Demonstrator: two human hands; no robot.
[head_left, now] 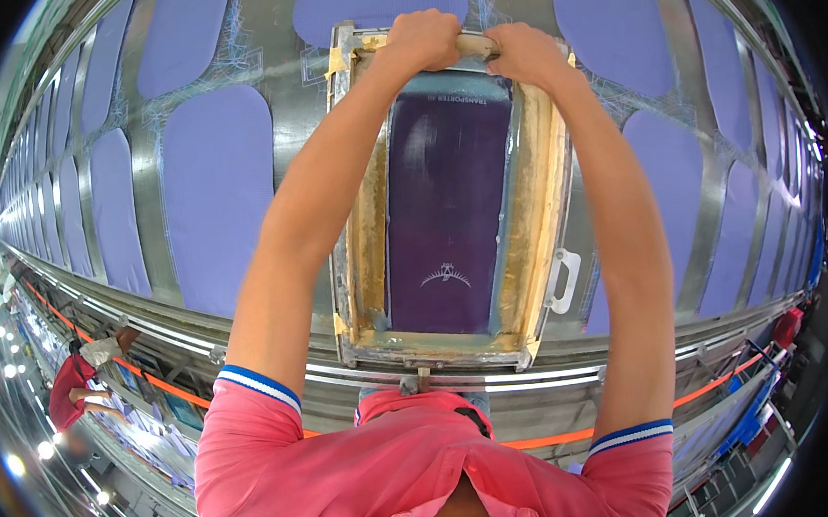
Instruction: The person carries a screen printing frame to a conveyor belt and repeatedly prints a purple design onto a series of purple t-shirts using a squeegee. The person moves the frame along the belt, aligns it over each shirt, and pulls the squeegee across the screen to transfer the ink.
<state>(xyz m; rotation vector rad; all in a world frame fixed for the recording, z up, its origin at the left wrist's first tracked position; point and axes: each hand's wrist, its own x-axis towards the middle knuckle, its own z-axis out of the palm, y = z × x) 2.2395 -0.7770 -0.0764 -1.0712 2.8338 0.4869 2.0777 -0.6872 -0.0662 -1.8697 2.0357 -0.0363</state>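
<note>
One pale handle [476, 45] runs from left grip [425, 41] to right grip [525, 53].

The screen frame [428, 340] lies on the table [287, 125], directly before the person [351, 477]. The squeegee [476, 45] sits at its far end, left hand [426, 41] and right hand [527, 54] on respective sides. Fabric panels [217, 166] lie left, right and behind. A loop handle [562, 281] sits just right of the frame. A co-worker [69, 384] is well left.
</note>
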